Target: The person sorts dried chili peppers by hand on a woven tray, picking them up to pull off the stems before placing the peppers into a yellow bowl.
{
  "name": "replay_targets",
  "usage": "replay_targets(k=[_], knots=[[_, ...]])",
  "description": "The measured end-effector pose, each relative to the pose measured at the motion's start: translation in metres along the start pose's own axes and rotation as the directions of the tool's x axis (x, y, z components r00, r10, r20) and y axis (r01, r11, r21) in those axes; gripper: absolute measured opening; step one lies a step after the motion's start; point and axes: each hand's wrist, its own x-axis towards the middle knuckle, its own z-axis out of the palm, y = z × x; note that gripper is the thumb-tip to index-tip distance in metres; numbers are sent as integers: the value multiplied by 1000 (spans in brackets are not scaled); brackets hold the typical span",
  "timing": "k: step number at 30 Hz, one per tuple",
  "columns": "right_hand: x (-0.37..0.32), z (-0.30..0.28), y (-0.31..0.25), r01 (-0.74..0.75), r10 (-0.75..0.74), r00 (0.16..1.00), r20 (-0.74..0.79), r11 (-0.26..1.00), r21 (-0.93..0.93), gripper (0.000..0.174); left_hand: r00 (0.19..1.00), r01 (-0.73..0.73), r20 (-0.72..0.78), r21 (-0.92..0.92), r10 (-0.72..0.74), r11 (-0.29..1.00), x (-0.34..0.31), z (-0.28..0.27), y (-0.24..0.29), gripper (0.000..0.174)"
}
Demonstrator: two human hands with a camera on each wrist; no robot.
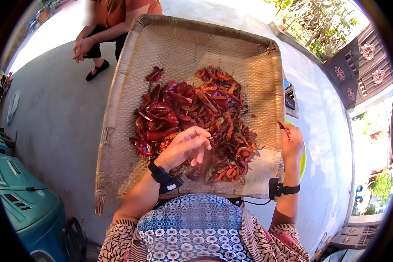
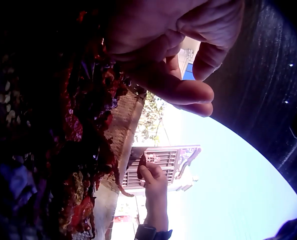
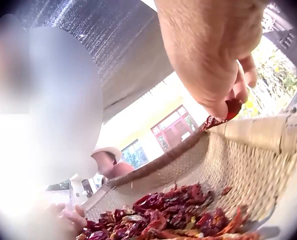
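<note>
A pile of dried red chili peppers (image 1: 222,126) lies on a woven bamboo tray (image 1: 174,39) in front of the person's body. Over the near part of the pile hovers the left hand (image 1: 185,147), its fingers loosely bent; in the left wrist view thumb and fingertips (image 2: 196,93) stand apart with nothing visible between them. At the tray's right rim, the right hand (image 1: 292,142) pinches a dark red chili pepper (image 3: 232,109) between thumb and fingers. A green basin (image 1: 303,163) shows partly behind that hand, outside the tray.
Beyond the tray's far left side sits another person (image 1: 113,22) with clasped hands. Teal bins (image 1: 26,192) stand at the left on the concrete floor (image 1: 56,105). A phone-like dark object (image 1: 289,97) lies just right of the tray. A brown gate (image 1: 358,65) is farther off.
</note>
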Motion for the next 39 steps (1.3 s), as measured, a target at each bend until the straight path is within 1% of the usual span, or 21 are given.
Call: replay_targets(k=[2,3,6,7,8,9,11,13,16,17,20,23,26,29,32,33,36,39], knots=[[2,-16,29,-70,56,996,-76,979,-194,18,1000,-15,3,-21,15,1000,0,0,0,27],[4,-21,33,-109,77,990,-119,952,-287,19,1000,-15,6,-24,15,1000,0,0,0,27],[11,-10,27,-47,9,985,-173,976,-214,25,1000,-16,17,-29,17,999,0,1,-1,28],[15,-3,9,-46,48,999,-25,997,55,31,1000,-17,19,-28,17,999,0,2,-1,28],[16,4,-13,69,-79,994,74,990,123,33,1000,-15,21,-25,16,1000,-1,2,-1,28],[17,11,-37,176,-210,964,161,964,201,36,1000,-11,26,-22,11,1000,-1,2,0,28],[23,25,-85,321,-371,895,249,921,219,42,999,-5,32,-12,6,1000,-1,1,1,28],[31,45,-117,411,-444,875,193,892,190,44,999,-21,33,-31,22,999,-2,1,2,29],[45,80,-131,550,-575,805,145,816,179,46,999,-26,44,-71,29,997,-3,-2,4,29],[49,90,-131,526,-558,811,176,827,198,42,998,-26,47,-90,30,996,-4,-2,3,29],[52,86,-136,451,-481,847,226,875,174,35,998,-39,41,-91,42,995,-3,-4,2,29],[45,68,-130,426,-469,841,269,881,204,29,999,-32,41,-85,36,996,-3,-4,1,30],[41,72,-119,456,-498,859,122,850,262,27,999,-19,46,-79,23,997,-2,-4,0,30],[46,72,-131,479,-522,850,77,824,302,29,999,-11,41,-73,14,997,-1,-4,-1,31],[51,87,-143,556,-608,790,83,766,321,32,1000,-13,26,-78,15,997,-2,-3,0,31],[51,90,-148,540,-594,795,118,784,306,34,999,-15,27,-75,17,997,-2,-3,-1,31],[52,103,-151,442,-508,847,158,837,324,31,1000,-12,26,-78,14,997,-2,-3,1,31],[51,90,-147,301,-379,919,107,853,427,31,999,-26,38,-73,29,997,-1,-6,-1,31]])
